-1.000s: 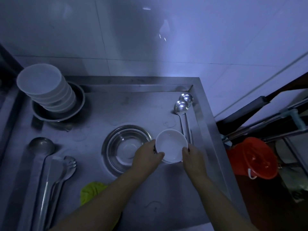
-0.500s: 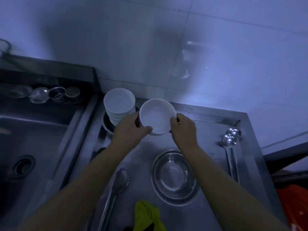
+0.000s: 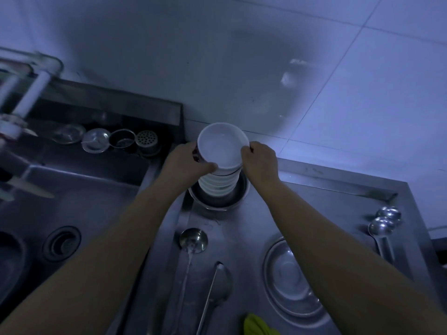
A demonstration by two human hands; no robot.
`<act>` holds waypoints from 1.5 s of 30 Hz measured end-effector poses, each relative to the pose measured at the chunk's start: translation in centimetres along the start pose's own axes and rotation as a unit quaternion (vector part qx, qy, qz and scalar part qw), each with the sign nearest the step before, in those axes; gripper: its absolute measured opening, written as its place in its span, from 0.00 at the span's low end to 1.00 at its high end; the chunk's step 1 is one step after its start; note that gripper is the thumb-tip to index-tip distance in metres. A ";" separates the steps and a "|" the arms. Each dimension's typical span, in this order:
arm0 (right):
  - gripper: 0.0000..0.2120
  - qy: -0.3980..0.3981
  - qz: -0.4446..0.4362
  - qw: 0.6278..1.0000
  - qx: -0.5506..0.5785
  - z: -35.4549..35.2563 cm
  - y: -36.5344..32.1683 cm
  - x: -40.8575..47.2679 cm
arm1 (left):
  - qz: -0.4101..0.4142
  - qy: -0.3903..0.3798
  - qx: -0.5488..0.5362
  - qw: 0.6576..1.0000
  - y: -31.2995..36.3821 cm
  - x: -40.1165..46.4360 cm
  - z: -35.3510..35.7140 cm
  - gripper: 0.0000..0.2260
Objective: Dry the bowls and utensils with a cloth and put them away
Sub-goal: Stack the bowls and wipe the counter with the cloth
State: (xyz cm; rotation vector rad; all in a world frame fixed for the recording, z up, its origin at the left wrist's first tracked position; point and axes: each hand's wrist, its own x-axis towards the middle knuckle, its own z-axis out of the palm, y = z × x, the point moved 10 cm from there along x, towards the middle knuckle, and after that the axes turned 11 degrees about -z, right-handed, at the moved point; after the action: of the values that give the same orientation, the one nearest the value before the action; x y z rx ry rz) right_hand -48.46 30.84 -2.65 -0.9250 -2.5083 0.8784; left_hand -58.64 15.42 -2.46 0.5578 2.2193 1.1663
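Head view | left hand (image 3: 185, 160) and right hand (image 3: 260, 160) are gripping opposite rims of white bowl (image 3: 222, 146), centre frame, likely keeping it level | hovering over bowl stack (image 3: 217, 184) in steel basin (image 3: 219, 201), seemingly for nesting | yellow cloth (image 3: 256, 326) lying unused, bottom edge

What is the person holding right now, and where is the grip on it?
A white bowl, held by its rim on opposite sides: left hand and right hand, over the stack of bowls.

No text, label, brand or number can be read anywhere in this dim view.
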 end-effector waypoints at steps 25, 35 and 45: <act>0.11 -0.119 0.040 0.992 -0.009 -0.2 9.9 -21.3 | -0.022 0.045 0.038 0.998 -6.0 -13.3 5.6 0.22; 0.27 -0.311 0.039 0.948 0.056 5.1 13.4 -34.4 | -0.169 -0.113 0.233 0.951 -15.5 -28.7 18.6 0.13; 0.29 -0.264 0.261 0.879 0.301 2.5 19.2 -41.0 | -0.118 -0.132 0.072 0.981 -14.3 -32.9 22.8 0.11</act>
State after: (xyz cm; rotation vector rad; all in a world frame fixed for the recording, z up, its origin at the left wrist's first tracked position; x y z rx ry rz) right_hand -10.42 13.77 -20.52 -1.2641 -2.1018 2.1842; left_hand -20.44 2.15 -15.54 0.4628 2.0825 0.7672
